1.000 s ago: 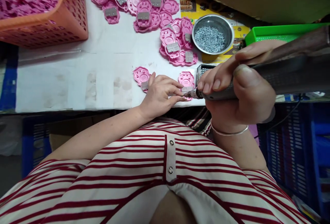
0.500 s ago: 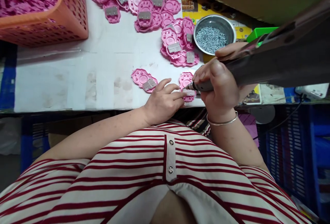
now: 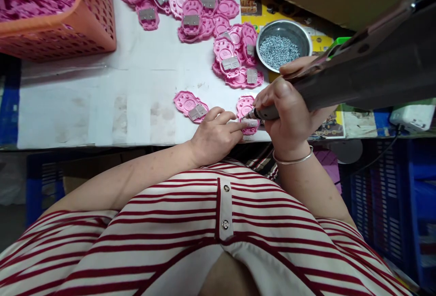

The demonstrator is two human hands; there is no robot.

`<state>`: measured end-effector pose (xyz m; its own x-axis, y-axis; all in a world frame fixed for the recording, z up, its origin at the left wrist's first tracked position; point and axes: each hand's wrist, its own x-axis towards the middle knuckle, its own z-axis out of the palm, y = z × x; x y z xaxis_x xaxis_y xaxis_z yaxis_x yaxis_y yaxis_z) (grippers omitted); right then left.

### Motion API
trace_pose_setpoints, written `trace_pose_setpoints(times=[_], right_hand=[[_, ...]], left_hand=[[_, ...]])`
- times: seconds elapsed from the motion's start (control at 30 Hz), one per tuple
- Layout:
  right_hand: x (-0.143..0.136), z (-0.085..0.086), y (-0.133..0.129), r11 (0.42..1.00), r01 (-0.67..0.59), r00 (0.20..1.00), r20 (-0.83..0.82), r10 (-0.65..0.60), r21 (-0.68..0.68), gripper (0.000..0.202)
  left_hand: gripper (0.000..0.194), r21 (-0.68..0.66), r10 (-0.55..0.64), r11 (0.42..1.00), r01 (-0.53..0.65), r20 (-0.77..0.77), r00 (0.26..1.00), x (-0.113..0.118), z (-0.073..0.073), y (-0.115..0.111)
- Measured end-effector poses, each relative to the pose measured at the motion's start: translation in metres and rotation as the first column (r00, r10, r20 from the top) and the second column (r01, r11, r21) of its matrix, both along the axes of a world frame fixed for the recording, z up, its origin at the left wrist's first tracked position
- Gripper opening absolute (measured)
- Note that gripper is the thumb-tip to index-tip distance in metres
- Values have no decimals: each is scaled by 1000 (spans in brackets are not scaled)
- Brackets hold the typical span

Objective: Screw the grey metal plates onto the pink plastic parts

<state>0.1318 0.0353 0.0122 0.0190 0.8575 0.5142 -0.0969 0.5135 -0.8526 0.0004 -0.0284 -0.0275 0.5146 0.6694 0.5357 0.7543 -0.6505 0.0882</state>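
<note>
My right hand point(image 3: 289, 114) is closed round a dark electric screwdriver point(image 3: 361, 69), which slants in from the upper right. Its bit points down at a pink plastic casing part point(image 3: 245, 104) near the table's front edge. A grey metal plate point(image 3: 251, 124) lies on the lower half of that part. From the left, my left hand point(image 3: 218, 135) holds the part with its fingertips, one finger reaching over the plate. The exact point under the bit is too small to make out. Just left of my fingers lies another pink casing part point(image 3: 186, 101) with a plate on it.
A metal bowl point(image 3: 260, 57) of small screws stands behind my right hand. Several pink parts with plates are heaped at the back point(image 3: 200, 1). An orange basket point(image 3: 98, 28) of pink pieces stands at the left. A white box with a cable point(image 3: 412, 118) sits at the right.
The screwdriver's body and my right hand have shifted slightly. The fingers of my left hand have drawn in a little and curled more. The pink parts stay in place.
</note>
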Motion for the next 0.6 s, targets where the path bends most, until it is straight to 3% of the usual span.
trace_pose_setpoints(times=[0.17,0.33,0.47,0.6], right_hand=[[-2,-4,1,1000,9,999,49,-7,-30,45],[-6,-6,2,1000,27,999,36,-27,15,37],[-9,-1,0,997,73,997,8,-73,35,37],[-7,3,-5,1000,20,999,-30,-19,24,23]], left_hand=[[22,33,2,999,-2,11,1000,1,0,0],[21,24,9,1000,-9,15,1000,1,-1,0],[25,-37,17,999,-16,27,999,1,-1,0],[27,-115,28,993,-24,39,999,2,-2,-1]])
